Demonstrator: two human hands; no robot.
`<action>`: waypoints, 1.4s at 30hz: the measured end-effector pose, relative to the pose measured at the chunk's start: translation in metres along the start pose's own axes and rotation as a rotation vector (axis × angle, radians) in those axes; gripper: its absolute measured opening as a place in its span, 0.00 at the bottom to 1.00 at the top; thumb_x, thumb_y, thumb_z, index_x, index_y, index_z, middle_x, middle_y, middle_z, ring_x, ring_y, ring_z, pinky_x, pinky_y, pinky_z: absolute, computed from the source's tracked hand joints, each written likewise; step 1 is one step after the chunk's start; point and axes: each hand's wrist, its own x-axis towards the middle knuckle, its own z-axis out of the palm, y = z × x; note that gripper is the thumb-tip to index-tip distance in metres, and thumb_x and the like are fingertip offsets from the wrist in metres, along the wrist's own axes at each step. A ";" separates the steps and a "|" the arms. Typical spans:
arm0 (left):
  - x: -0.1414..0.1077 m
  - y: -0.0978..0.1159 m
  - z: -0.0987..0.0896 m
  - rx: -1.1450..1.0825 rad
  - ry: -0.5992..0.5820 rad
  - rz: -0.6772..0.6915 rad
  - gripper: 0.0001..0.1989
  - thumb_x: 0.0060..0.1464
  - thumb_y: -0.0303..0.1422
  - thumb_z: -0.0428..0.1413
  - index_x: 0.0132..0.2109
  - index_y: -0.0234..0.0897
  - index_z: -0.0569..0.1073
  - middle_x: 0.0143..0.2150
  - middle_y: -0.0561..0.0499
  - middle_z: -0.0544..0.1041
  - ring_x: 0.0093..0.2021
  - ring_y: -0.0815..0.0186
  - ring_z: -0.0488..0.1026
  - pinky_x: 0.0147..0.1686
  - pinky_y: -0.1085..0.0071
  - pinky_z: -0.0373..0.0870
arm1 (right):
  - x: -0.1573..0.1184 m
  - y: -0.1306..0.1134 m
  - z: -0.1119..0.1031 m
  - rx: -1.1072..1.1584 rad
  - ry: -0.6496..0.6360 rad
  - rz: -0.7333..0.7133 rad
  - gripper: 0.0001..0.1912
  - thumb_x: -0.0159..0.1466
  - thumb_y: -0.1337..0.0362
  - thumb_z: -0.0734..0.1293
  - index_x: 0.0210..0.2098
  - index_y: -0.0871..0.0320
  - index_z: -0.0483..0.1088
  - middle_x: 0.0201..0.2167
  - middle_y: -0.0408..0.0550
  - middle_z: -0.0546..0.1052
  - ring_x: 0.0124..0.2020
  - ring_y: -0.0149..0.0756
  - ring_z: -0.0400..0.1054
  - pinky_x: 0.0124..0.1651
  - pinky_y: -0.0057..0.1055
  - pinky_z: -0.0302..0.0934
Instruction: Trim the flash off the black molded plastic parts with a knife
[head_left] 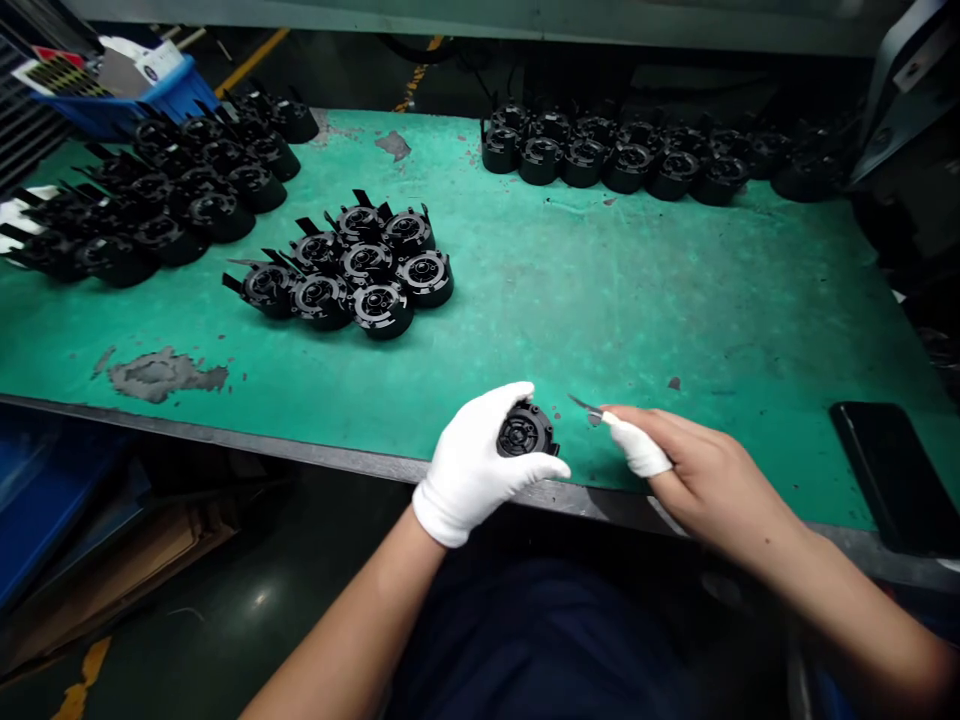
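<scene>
My left hand (480,455), in a white glove, grips a round black plastic housing (525,432) by its side, near the front edge of the green table. Ribs and small posts show on the housing's upturned face. To the right, my right hand (675,450) is bare except for a white cover on the thumb. It pinches a small knife (589,408), whose thin blade points left toward the housing without touching it. Most of the knife's handle is hidden inside the fingers.
Several similar black housings (367,262) stand grouped on the green table (525,300), with more at the left (217,212) and in rows along the back right (630,165). A blue bin (165,90) sits at the back left. A dark phone (896,475) lies at the right.
</scene>
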 end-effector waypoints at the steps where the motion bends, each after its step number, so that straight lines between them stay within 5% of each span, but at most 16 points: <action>1: 0.006 -0.002 -0.009 -0.020 -0.109 0.034 0.44 0.40 0.52 0.69 0.62 0.43 0.67 0.61 0.46 0.73 0.62 0.53 0.71 0.65 0.55 0.66 | 0.000 0.004 -0.001 0.043 -0.001 -0.004 0.19 0.72 0.65 0.57 0.59 0.53 0.69 0.54 0.47 0.77 0.53 0.39 0.72 0.52 0.34 0.65; 4: 0.014 -0.005 -0.034 -0.074 -0.246 0.055 0.54 0.36 0.52 0.71 0.68 0.46 0.58 0.70 0.45 0.61 0.70 0.50 0.59 0.69 0.53 0.59 | 0.004 0.007 0.001 0.070 -0.143 -0.064 0.18 0.71 0.64 0.57 0.58 0.52 0.70 0.54 0.47 0.78 0.54 0.40 0.72 0.53 0.36 0.65; 7: 0.003 0.002 -0.036 -0.085 -0.109 -0.049 0.64 0.32 0.55 0.70 0.71 0.43 0.49 0.74 0.40 0.51 0.73 0.45 0.50 0.71 0.48 0.53 | 0.013 -0.001 0.005 0.019 -0.226 -0.128 0.19 0.71 0.62 0.58 0.58 0.52 0.70 0.50 0.48 0.79 0.50 0.43 0.73 0.49 0.39 0.66; 15: -0.020 0.014 0.013 -0.055 0.117 -0.167 0.50 0.48 0.49 0.67 0.70 0.37 0.53 0.64 0.37 0.68 0.64 0.48 0.68 0.64 0.50 0.67 | 0.033 -0.010 0.008 -0.174 -0.236 -0.201 0.25 0.64 0.70 0.61 0.60 0.54 0.69 0.38 0.46 0.77 0.39 0.40 0.73 0.36 0.34 0.62; 32: -0.020 0.010 0.018 0.014 0.205 -0.094 0.48 0.48 0.50 0.67 0.68 0.37 0.55 0.61 0.37 0.70 0.61 0.48 0.70 0.61 0.50 0.70 | 0.038 -0.013 0.014 -0.247 -0.195 -0.135 0.24 0.66 0.69 0.60 0.60 0.53 0.69 0.37 0.47 0.78 0.36 0.39 0.72 0.34 0.32 0.60; 42: -0.022 0.006 0.022 0.049 0.234 -0.051 0.50 0.47 0.53 0.66 0.68 0.35 0.55 0.61 0.36 0.70 0.62 0.48 0.70 0.62 0.51 0.69 | 0.038 -0.019 -0.008 -0.312 -0.273 -0.169 0.24 0.64 0.68 0.60 0.58 0.49 0.70 0.37 0.45 0.79 0.36 0.39 0.75 0.30 0.32 0.55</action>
